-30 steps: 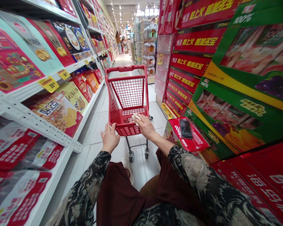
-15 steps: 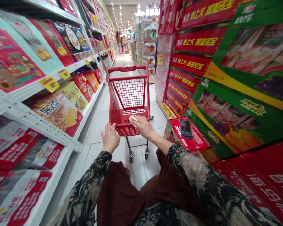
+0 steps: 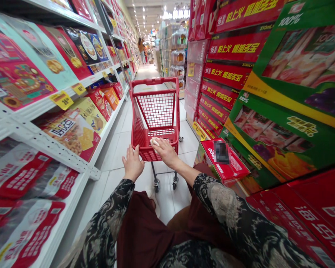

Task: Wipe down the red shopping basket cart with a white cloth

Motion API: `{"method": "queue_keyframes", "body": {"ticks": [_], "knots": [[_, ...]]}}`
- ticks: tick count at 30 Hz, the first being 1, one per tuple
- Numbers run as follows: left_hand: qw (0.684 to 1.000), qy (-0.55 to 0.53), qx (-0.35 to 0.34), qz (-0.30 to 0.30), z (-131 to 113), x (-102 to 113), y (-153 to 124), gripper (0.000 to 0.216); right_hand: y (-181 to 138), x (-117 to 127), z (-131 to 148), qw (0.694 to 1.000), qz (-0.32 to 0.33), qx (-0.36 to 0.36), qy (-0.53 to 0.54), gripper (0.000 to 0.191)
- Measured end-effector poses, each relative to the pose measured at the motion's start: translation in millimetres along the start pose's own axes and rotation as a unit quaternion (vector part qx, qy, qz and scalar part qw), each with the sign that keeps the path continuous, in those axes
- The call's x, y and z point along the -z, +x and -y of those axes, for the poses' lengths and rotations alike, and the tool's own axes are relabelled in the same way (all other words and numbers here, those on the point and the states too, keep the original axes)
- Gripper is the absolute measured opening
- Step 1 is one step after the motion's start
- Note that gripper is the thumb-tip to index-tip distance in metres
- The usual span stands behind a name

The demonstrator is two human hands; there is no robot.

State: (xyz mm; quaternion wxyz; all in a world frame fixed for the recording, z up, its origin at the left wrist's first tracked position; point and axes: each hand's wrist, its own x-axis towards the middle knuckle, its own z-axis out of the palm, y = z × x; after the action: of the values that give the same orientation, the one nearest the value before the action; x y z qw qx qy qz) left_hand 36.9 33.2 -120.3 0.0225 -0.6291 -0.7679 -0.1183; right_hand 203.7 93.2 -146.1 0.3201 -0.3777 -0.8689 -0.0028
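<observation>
A small red shopping cart (image 3: 155,111) stands in the aisle just ahead of me. My left hand (image 3: 133,164) rests against the near left corner of its basket, fingers stretched upward. My right hand (image 3: 163,149) lies on the near rim with a whitish cloth or wad of paper (image 3: 155,141) pressed under its fingers. The basket looks bare inside. Both forearms wear dark patterned sleeves.
White shelves (image 3: 41,143) with boxed snacks and yellow price tags (image 3: 61,99) line the left. Stacked red cartons (image 3: 226,80) and green juice cases (image 3: 290,111) crowd the right; one red box (image 3: 226,162) juts out near the cart. A person (image 3: 142,48) stands far down the tiled aisle.
My right hand with the whitish wad has slid leftward along the cart's near rim. The view has shifted slightly, and the cart sits a little further right.
</observation>
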Motion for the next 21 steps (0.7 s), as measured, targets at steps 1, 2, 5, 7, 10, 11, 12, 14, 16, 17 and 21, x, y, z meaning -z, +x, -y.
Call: {"method": "queue_keyframes", "body": {"ticks": [1,2,5,7,10,11,12,14,16,17,21], "knots": [[1.0,0.003,-0.002,0.001,1,0,-1,0.068,-1,1,-2,1.0,0.005,0.008,-0.003,0.038],[1.0,0.005,-0.004,0.003,2,0,-1,0.068,-2,4,-6,1.0,0.007,0.013,-0.006,0.039],[1.0,0.004,-0.003,0.009,2,0,0,0.066,-12,18,-24,1.0,-0.001,0.002,-0.013,0.039],[1.0,0.0,0.0,0.011,2,1,2,0.064,-20,28,-37,1.0,-0.017,-0.014,-0.015,0.036],[1.0,-0.004,0.003,0.013,0,2,4,0.065,-24,38,-54,0.999,-0.04,-0.031,-0.014,0.034],[1.0,-0.007,0.003,0.013,-1,3,4,0.064,-23,40,-58,0.998,-0.048,-0.04,-0.012,0.034],[1.0,-0.01,0.004,0.014,-2,3,4,0.064,-20,41,-62,0.997,-0.057,-0.052,-0.009,0.034],[1.0,-0.016,0.006,0.014,-3,4,3,0.063,-13,41,-66,0.994,-0.073,-0.079,0.002,0.036],[1.0,-0.021,0.009,0.014,-4,5,3,0.063,-7,40,-66,0.992,-0.077,-0.096,0.019,0.037],[1.0,-0.022,0.01,0.013,-4,5,2,0.064,-5,39,-65,0.992,-0.076,-0.097,0.028,0.038],[0.999,-0.033,0.015,0.009,-5,4,1,0.063,-17,31,-51,0.99,-0.094,-0.088,0.059,0.04]]}}
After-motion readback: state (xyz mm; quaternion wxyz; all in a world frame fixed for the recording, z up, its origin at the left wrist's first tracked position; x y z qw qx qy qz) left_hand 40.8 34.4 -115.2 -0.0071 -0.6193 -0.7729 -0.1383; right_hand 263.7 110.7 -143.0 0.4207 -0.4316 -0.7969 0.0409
